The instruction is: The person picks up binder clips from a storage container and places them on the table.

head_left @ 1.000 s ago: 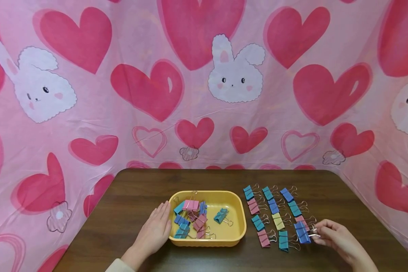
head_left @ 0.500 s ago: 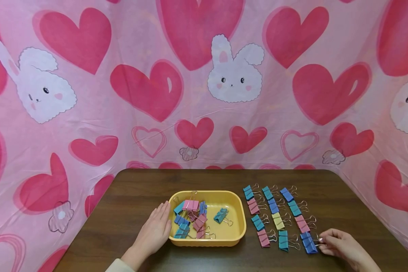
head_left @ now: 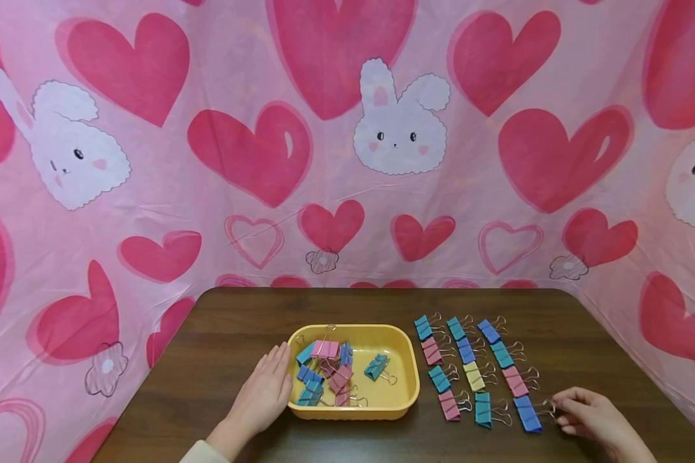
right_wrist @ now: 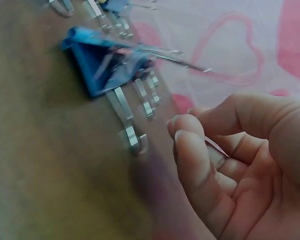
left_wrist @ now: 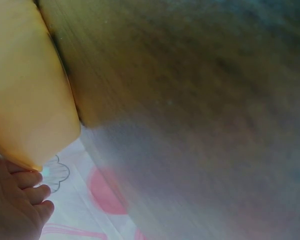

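My left hand rests with straight fingers along the left side of a yellow tray. In the left wrist view its fingertips are at the tray's rim. My right hand is beside a blue binder clip at the near end of the rightmost column. The right wrist view shows loosely curled fingers with nothing between them, a short gap from that clip's wire handles. Inside the tray lie several pink, blue and teal binder clips, with a teal clip apart from the pile.
Binder clips stand in three columns right of the tray, including a pink clip, a yellow clip and a teal clip. All lie on a dark wooden table. A pink heart-patterned cloth hangs behind it.
My right hand brought the blue binder clip nearer, set it below the pink one in the rightmost column, then let go and drew slightly right. My left hand stayed put.
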